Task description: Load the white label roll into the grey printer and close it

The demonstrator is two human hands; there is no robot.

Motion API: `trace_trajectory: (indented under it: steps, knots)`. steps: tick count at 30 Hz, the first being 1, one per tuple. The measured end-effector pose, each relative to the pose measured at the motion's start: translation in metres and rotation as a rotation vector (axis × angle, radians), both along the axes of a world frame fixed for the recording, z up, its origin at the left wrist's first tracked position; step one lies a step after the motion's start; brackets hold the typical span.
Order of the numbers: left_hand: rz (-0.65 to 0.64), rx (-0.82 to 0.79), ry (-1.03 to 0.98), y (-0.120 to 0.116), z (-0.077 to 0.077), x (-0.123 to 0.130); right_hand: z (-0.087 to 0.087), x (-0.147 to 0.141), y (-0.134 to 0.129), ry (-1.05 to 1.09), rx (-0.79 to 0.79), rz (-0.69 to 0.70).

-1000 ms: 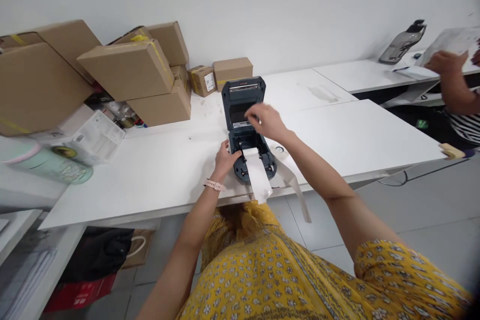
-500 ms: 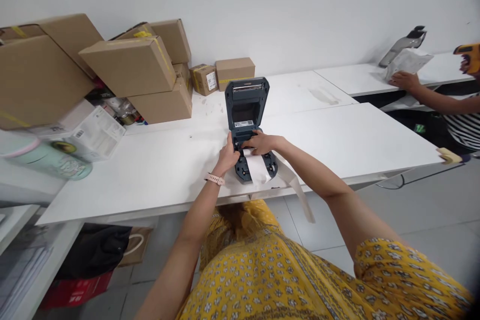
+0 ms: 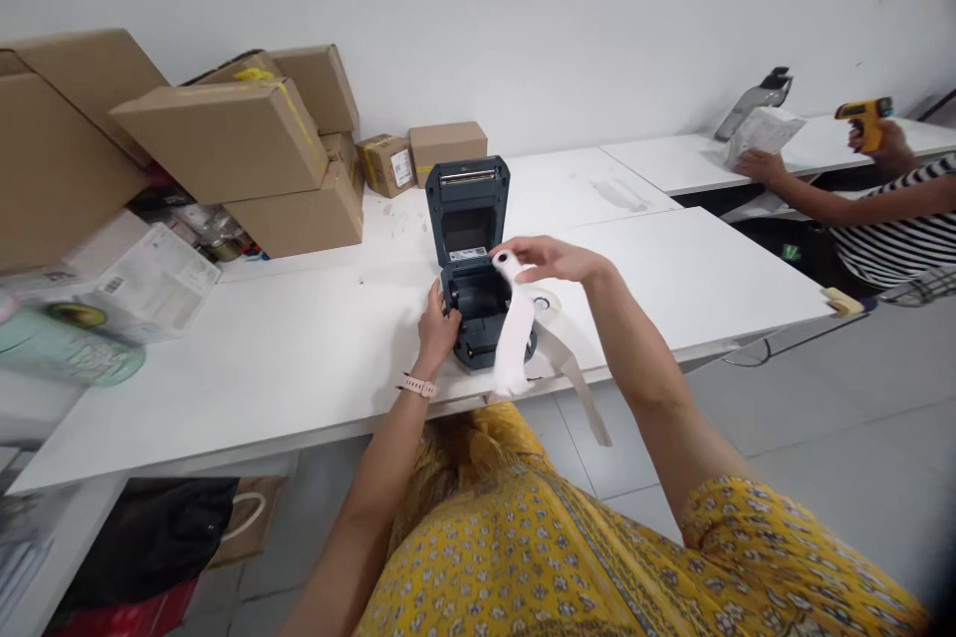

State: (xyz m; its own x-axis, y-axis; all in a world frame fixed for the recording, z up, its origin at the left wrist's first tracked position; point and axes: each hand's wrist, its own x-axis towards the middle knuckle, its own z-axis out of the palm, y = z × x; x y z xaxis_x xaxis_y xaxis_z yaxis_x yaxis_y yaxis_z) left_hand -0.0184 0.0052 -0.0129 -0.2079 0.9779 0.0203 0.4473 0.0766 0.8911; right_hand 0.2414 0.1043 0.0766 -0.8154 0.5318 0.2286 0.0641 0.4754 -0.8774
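A dark label printer [image 3: 479, 326] stands near the table's front edge with its lid [image 3: 467, 181] tipped back. My left hand [image 3: 437, 330] grips the printer's left side, thumb at the rim of the bay. Above the bay's right side, my right hand [image 3: 557, 259] holds a small white label roll [image 3: 509, 265] between thumb and fingers. From that roll a loose white strip hangs over the printer's right front. Another label roll [image 3: 551, 307] lies on the table right of the printer, partly hidden behind the strip. A pale strip [image 3: 574, 376] trails over the table edge beside it.
Cardboard boxes [image 3: 224, 139] are stacked at the left, with two smaller ones [image 3: 448, 151] against the wall. A white box [image 3: 153, 284] and a mint bottle [image 3: 71, 348] stand far left. At the right, another person holds a yellow handheld scanner [image 3: 866, 119] and a white package [image 3: 766, 134].
My right hand has lifted the label roll out of the printer's bay, up and to the right. My left hand stays on the printer. The other person's scanner has come further into view.
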Motion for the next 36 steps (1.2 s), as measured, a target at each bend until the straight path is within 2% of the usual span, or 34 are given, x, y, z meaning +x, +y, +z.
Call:
trace_trajectory:
  steps: [2,5,8,11,14,18,23,26,29,33,36]
  knots:
    - [0.003,0.021,0.020,-0.001,-0.002,0.001,0.000,0.026,-0.001,0.195,-0.137,-0.131]
    - [0.003,0.042,0.034,-0.001,-0.003,0.002,-0.021,0.047,0.006,0.369,-0.275,-0.397]
    - [0.009,0.045,0.041,0.000,-0.005,0.003,-0.055,0.047,0.024,0.358,-0.333,-0.634]
    - [0.023,0.034,0.055,0.000,-0.005,0.004,-0.085,0.038,0.042,0.251,-0.303,-0.742]
    - [0.030,0.040,0.059,0.000,-0.006,0.005,-0.105,0.029,0.056,0.174,-0.296,-0.726]
    - [0.041,0.052,0.056,0.001,-0.007,0.005,-0.124,0.014,0.065,0.125,-0.305,-0.686]
    - [0.035,0.061,0.048,0.001,-0.010,0.003,-0.145,0.008,0.061,0.154,-0.331,-0.691]
    - [0.019,0.073,0.038,0.001,-0.011,0.003,-0.154,0.024,0.040,0.203,-0.346,-0.741]
    - [0.002,0.070,0.045,0.000,-0.011,0.002,-0.157,0.051,0.005,0.203,-0.376,-0.732]
    - [-0.001,0.059,0.087,0.000,-0.010,0.002,-0.152,0.075,-0.038,0.129,-0.422,-0.588]
    - [0.004,0.065,0.086,0.000,-0.010,0.002,-0.144,0.072,-0.051,0.053,-0.424,-0.467]
